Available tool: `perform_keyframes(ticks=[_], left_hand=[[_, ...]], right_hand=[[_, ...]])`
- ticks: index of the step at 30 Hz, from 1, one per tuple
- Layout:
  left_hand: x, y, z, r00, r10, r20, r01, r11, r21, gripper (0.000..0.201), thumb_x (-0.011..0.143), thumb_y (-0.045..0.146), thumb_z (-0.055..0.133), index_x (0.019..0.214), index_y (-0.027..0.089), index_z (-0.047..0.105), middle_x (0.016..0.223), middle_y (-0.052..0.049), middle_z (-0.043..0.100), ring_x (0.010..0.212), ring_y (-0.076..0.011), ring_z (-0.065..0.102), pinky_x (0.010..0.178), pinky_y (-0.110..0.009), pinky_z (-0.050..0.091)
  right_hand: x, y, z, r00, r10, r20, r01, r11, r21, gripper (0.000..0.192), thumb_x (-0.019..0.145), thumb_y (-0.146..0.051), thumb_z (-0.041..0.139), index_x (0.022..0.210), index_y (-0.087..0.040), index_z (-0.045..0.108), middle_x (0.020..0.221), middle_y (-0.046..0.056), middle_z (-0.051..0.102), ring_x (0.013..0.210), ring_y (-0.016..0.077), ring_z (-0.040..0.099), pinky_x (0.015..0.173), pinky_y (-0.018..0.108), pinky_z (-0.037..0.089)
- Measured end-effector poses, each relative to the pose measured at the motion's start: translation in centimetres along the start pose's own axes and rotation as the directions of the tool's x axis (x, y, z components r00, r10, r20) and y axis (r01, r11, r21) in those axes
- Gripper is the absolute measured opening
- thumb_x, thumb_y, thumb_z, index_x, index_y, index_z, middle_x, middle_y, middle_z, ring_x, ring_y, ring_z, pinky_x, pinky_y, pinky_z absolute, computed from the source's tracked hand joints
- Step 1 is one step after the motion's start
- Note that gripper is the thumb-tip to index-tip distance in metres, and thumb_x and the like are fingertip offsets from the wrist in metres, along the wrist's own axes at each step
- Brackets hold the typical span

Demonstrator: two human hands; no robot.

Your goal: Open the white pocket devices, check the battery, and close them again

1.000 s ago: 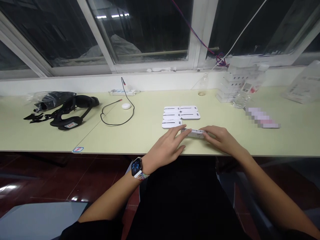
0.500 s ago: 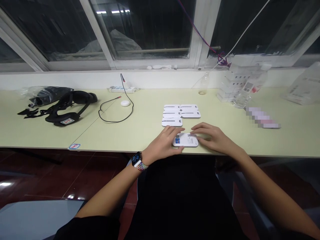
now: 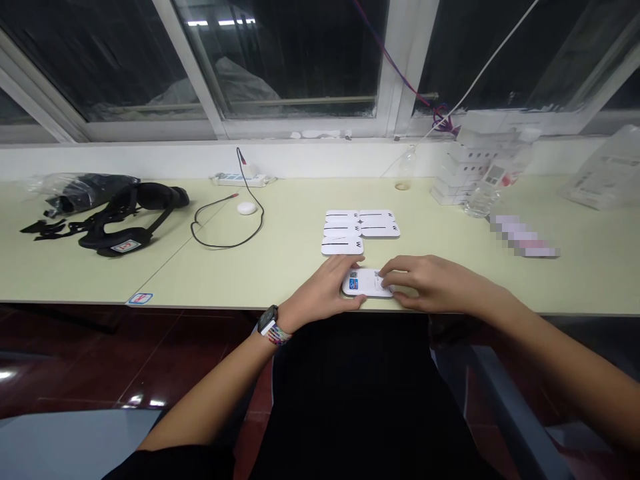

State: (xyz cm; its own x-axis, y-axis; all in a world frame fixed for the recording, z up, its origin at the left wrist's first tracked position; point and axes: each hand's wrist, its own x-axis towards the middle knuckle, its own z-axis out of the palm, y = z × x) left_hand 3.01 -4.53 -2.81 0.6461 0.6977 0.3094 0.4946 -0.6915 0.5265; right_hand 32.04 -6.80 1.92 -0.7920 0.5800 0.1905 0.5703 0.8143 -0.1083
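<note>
A flat white device (image 3: 369,285) with rounded corners lies by the table's front edge, a blue sticker and small print on its upper face. Around its left end is my left hand (image 3: 327,288), thumb along the near side and fingers along the far side. My right hand (image 3: 430,283) has bent fingertips on the upper face at the right end, with the thumb low by the corner; part of the print is covered. Just behind lie several white rounded pieces (image 3: 343,245) in two columns, each marked with a W and a dark line.
To the left are a black headset (image 3: 125,227), a black cable (image 3: 220,245) and a round white object (image 3: 246,209). A power strip (image 3: 243,180) sits by the wall. At the right stand white boxes (image 3: 453,180), a plastic bottle (image 3: 485,193) and a blurred-out pink item (image 3: 525,237).
My right hand has moved left, bringing its fingertips from the device's right edge onto its printed face. My left hand stays around the left end. The view has shifted slightly.
</note>
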Motion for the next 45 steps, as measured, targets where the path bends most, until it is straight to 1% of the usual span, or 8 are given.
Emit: perform_keyframes(ticks=[8, 15, 21, 29, 35, 40, 43, 45], left_hand=[[-0.1, 0.0, -0.1, 1.0, 0.002, 0.003, -0.002, 1.0, -0.021, 0.082, 0.096, 0.037, 0.081, 0.167, 0.03, 0.041, 0.159, -0.015, 0.059, 0.147, -0.0366, 0.059, 0.123, -0.056, 0.051], [-0.1, -0.7, 0.0, 0.999, 0.047, 0.008, -0.046, 0.998, -0.053, 0.096, 0.094, 0.032, 0.082, 0.175, 0.03, 0.031, 0.145, -0.015, 0.065, 0.137, -0.0351, 0.066, 0.118, -0.053, 0.055], [0.1, -0.7, 0.1, 0.998, 0.07, 0.0, -0.07, 0.996, -0.048, 0.094, 0.094, 0.031, 0.078, 0.175, 0.029, 0.031, 0.147, -0.016, 0.063, 0.133, -0.0363, 0.065, 0.116, -0.058, 0.054], [0.4, -0.7, 0.0, 0.999, 0.043, 0.011, -0.043, 0.998, -0.052, 0.09, 0.091, 0.029, 0.077, 0.172, 0.023, 0.038, 0.143, -0.016, 0.064, 0.135, -0.0366, 0.063, 0.116, -0.056, 0.054], [0.4, -0.8, 0.2, 0.999, 0.054, -0.003, -0.054, 0.997, -0.056, 0.091, 0.09, 0.028, 0.077, 0.172, 0.025, 0.038, 0.142, -0.015, 0.065, 0.13, -0.0354, 0.064, 0.113, -0.054, 0.055], [0.5, -0.9, 0.3, 0.998, 0.066, -0.01, -0.067, 0.996, -0.059, 0.095, 0.089, 0.025, 0.079, 0.173, 0.028, 0.035, 0.143, -0.014, 0.065, 0.129, -0.0353, 0.065, 0.113, -0.054, 0.054], [0.5, -0.8, 0.3, 0.998, 0.053, -0.02, -0.054, 0.997, -0.054, 0.097, 0.089, 0.026, 0.08, 0.174, 0.028, 0.034, 0.14, -0.014, 0.066, 0.129, -0.0349, 0.065, 0.112, -0.053, 0.054], [0.4, -0.8, 0.3, 0.999, 0.041, -0.023, -0.043, 0.997, -0.069, 0.098, 0.089, 0.028, 0.082, 0.174, 0.029, 0.033, 0.141, -0.014, 0.066, 0.13, -0.0351, 0.065, 0.113, -0.054, 0.054]], right_hand=[[1.2, -0.1, -0.3, 0.978, -0.166, 0.128, 0.194, 0.948, -0.252, 0.02, 0.098, -0.007, 0.062, 0.107, -0.022, 0.072, 0.107, 0.01, 0.078, 0.083, 0.0242, 0.072, 0.063, 0.035, 0.05], [2.0, -0.4, 0.5, 0.931, -0.293, 0.219, 0.356, 0.863, -0.358, 0.038, 0.095, 0.001, 0.058, 0.126, -0.019, 0.067, 0.112, 0.012, 0.076, 0.088, 0.0263, 0.068, 0.061, 0.037, 0.048], [1.9, -0.4, 1.4, 0.91, -0.33, 0.252, 0.413, 0.778, -0.472, 0.046, 0.096, -0.001, 0.057, 0.14, -0.014, 0.054, 0.118, 0.015, 0.071, 0.091, 0.0255, 0.066, 0.057, 0.034, 0.045], [1.8, -0.7, 2.4, 0.922, -0.349, 0.167, 0.373, 0.691, -0.619, 0.031, 0.101, 0.0, 0.049, 0.128, -0.015, 0.054, 0.107, 0.01, 0.066, 0.083, 0.0225, 0.062, 0.049, 0.034, 0.032], [1.7, -0.7, 2.7, 0.925, -0.361, 0.121, 0.35, 0.679, -0.645, 0.029, 0.104, -0.001, 0.047, 0.128, -0.015, 0.054, 0.102, 0.009, 0.067, 0.081, 0.0226, 0.062, 0.049, 0.034, 0.031], [1.8, -0.6, 2.3, 0.914, -0.38, 0.14, 0.381, 0.691, -0.614, 0.03, 0.103, -0.001, 0.049, 0.129, -0.016, 0.056, 0.105, 0.011, 0.071, 0.081, 0.023, 0.065, 0.055, 0.034, 0.039], [1.8, -0.5, 1.7, 0.923, -0.35, 0.162, 0.38, 0.755, -0.534, 0.039, 0.1, -0.001, 0.054, 0.136, -0.016, 0.057, 0.111, 0.013, 0.072, 0.086, 0.0245, 0.066, 0.064, 0.035, 0.047], [1.7, -0.4, 1.2, 0.944, -0.294, 0.15, 0.33, 0.839, -0.433, 0.046, 0.096, -0.009, 0.062, 0.142, -0.015, 0.056, 0.119, 0.017, 0.073, 0.094, 0.0288, 0.068, 0.073, 0.04, 0.053]])
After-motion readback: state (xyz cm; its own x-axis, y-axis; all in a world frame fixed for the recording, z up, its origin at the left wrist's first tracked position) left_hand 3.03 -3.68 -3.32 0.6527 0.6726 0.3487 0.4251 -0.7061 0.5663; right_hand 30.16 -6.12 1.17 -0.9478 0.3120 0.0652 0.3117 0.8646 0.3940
